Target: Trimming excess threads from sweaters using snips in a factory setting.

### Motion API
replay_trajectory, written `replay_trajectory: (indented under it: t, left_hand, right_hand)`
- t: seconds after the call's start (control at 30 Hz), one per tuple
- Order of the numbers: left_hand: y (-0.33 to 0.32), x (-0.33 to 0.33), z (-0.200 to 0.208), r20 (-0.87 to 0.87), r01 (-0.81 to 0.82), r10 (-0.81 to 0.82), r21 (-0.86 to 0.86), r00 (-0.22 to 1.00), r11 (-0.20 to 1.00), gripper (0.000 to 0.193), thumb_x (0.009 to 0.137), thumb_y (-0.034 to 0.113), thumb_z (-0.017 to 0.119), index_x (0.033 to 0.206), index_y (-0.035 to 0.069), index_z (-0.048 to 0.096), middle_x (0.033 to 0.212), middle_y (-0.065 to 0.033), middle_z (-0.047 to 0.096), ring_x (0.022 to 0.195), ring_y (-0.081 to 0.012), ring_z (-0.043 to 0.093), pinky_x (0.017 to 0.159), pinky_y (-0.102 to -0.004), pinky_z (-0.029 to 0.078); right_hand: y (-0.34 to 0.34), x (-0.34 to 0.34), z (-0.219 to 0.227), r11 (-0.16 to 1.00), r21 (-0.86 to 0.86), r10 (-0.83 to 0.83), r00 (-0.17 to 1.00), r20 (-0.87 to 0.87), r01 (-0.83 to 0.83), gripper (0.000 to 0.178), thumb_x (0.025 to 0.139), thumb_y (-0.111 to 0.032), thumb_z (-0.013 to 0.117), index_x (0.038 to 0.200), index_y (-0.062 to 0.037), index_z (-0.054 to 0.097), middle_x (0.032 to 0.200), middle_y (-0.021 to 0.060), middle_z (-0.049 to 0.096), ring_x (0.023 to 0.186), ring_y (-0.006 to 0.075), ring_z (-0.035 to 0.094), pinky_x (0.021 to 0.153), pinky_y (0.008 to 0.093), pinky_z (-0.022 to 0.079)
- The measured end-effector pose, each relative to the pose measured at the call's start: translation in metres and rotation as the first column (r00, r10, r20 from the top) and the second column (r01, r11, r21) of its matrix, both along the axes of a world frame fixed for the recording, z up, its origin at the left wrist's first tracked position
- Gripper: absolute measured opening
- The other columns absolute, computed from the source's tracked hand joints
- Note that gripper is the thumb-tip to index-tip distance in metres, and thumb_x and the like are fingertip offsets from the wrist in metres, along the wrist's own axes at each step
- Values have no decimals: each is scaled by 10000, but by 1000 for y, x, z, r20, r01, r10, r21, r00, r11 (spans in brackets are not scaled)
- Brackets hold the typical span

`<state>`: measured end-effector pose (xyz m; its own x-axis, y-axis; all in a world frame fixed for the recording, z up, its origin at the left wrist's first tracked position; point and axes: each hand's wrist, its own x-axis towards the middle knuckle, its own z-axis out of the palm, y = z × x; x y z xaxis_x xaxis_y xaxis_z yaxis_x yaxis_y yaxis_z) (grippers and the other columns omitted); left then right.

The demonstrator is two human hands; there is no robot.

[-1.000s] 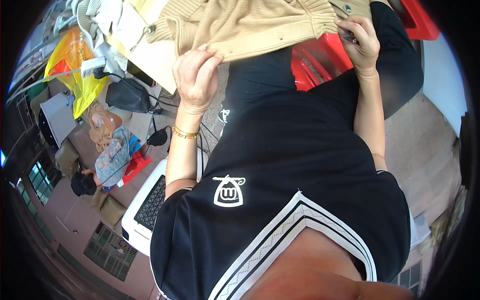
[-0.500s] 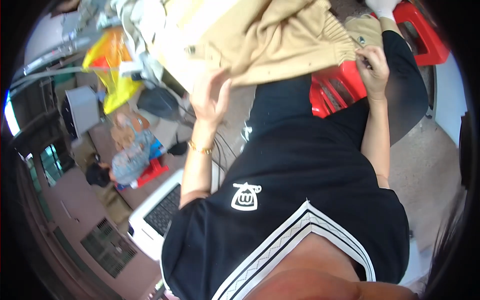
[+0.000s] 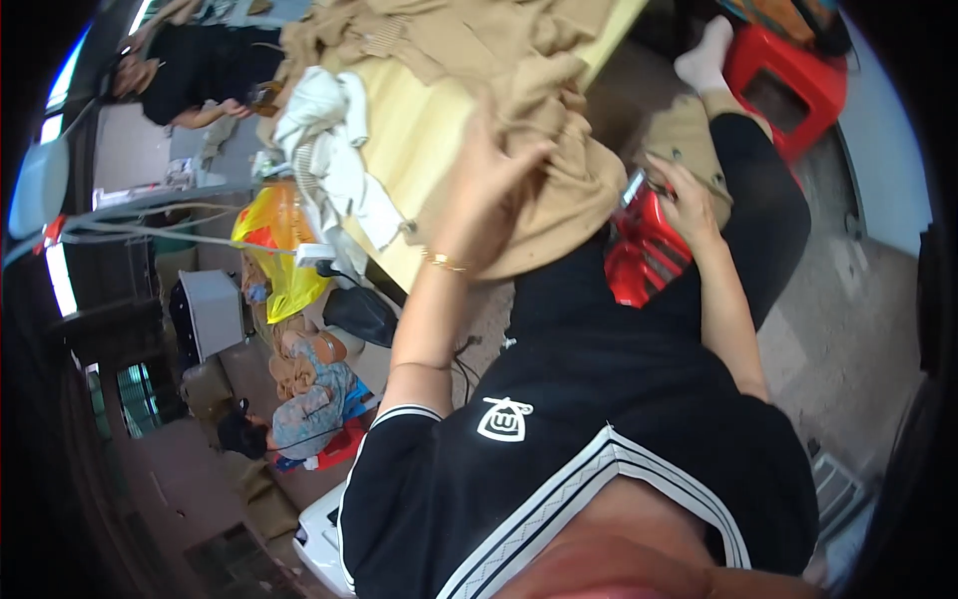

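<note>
A tan knitted garment point(image 3: 574, 195) hangs over the near edge of a pale wooden table point(image 3: 419, 110), its lower part by my lap. Over its left part is my left hand point(image 3: 484, 195), blurred, with the thumb stretched away from the fingers; I cannot tell whether it touches the cloth. My right hand point(image 3: 689, 205) is closed around a small silver tool point(image 3: 634, 187), which points toward the garment's right edge. The tool's exact kind is not clear. Just beyond this hand, another tan knitted piece point(image 3: 684, 140) with buttons lies across my leg.
White garments point(image 3: 334, 150) hang off the table's left side, near a yellow plastic bag point(image 3: 274, 255). Beneath my right hand is a red plastic stool point(image 3: 644, 255); another red stool point(image 3: 788, 85) stands far right. One person point(image 3: 205, 75) works at far left, another point(image 3: 309, 414) sits lower left.
The garment has come down nearer my lap, and my left hand has moved over it. My right hand has left the ribbed edge and now shows a silver tool. The whole view has shifted.
</note>
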<state>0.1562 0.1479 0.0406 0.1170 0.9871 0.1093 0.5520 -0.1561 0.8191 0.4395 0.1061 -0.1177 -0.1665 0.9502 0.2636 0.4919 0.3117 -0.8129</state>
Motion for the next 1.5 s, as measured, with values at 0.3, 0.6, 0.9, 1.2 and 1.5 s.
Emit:
replay_trajectory:
  t: [0.3, 0.6, 0.9, 1.2, 1.5]
  left_hand:
    - [47, -18, 6, -269, 23, 37, 215, 962, 976, 559, 733, 177, 677, 1272, 35, 628, 1015, -228, 716, 933, -412, 689, 841, -468, 549]
    - [28, -142, 262, 499, -254, -153, 653, 853, 713, 431, 981, 140, 412, 1316, -75, 577, 1304, -250, 614, 1119, -335, 673, 979, -452, 569]
    - [-32, -110, 223, 517, -428, 167, 438, 839, 790, 665, 979, 477, 388, 1391, -26, 526, 1390, -233, 562, 1279, -357, 571, 1100, -487, 466]
    - [63, -115, 15, -416, -178, 223, 144, 882, 973, 828, 715, 192, 763, 1467, 3, 470, 1456, -272, 487, 1318, -359, 518, 1076, -385, 454]
    - [97, -113, -37, -61, -276, 272, -79, 960, 958, 865, 672, 189, 777, 1425, -78, 442, 1132, -216, 701, 1031, -295, 693, 888, -343, 544]
  right_hand:
    - [-7, 5, -19, 996, 88, 2, 997, 78, -9, 650, 736, 50, 667, 1343, -174, 611, 1031, 128, 653, 868, 307, 664, 759, 391, 544]
    - [3, -3, -13, 997, 72, -7, 997, 72, 2, 556, 758, 13, 631, 1295, -133, 621, 1003, 115, 642, 915, 309, 669, 784, 406, 546]
    - [0, -3, -16, 999, -48, 30, 982, 186, -21, 586, 757, 36, 628, 1314, -146, 620, 1154, 126, 675, 992, 296, 678, 859, 382, 548]
    - [-1, 4, -22, 994, -104, 43, 967, 251, -18, 542, 768, 52, 640, 1283, -115, 629, 1224, 141, 674, 1133, 317, 658, 941, 383, 542]
    - [-2, 0, -22, 999, -40, 46, 957, 286, -36, 498, 791, -11, 614, 1271, -139, 647, 1097, 126, 680, 1027, 329, 675, 878, 421, 548]
